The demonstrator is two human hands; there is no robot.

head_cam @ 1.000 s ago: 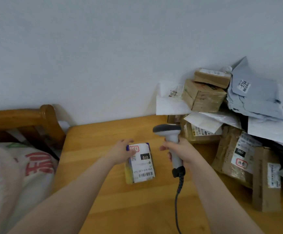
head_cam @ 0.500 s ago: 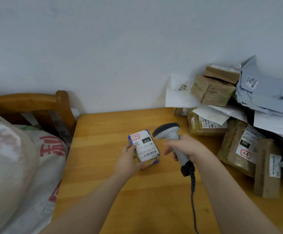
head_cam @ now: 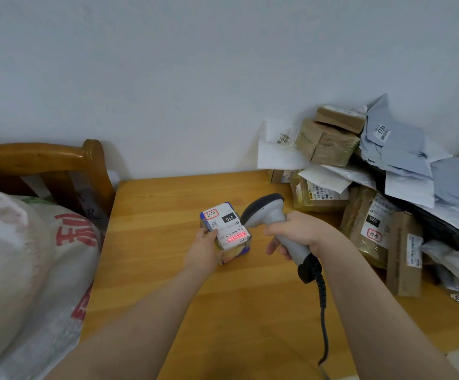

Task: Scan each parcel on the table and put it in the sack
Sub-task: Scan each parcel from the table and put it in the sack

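My left hand grips a small blue and yellow parcel with a white label, held tilted above the wooden table. A red scan line glows across the barcode on that label. My right hand holds the grey barcode scanner by its handle, its head aimed at the label from the right and a short gap away. The scanner's dark cable hangs down toward the table's front edge. A white woven sack with red print bulges at the left, beside the table.
A heap of parcels fills the table's right end against the wall: brown boxes, taped packets, white and grey mailer bags. A wooden chair back stands behind the sack. A white wall rises behind the table.
My left hand lifted the small parcel off the table and tilted its label toward the scanner. The scanner swung left to point at it, and the red scan line now lights the barcode.
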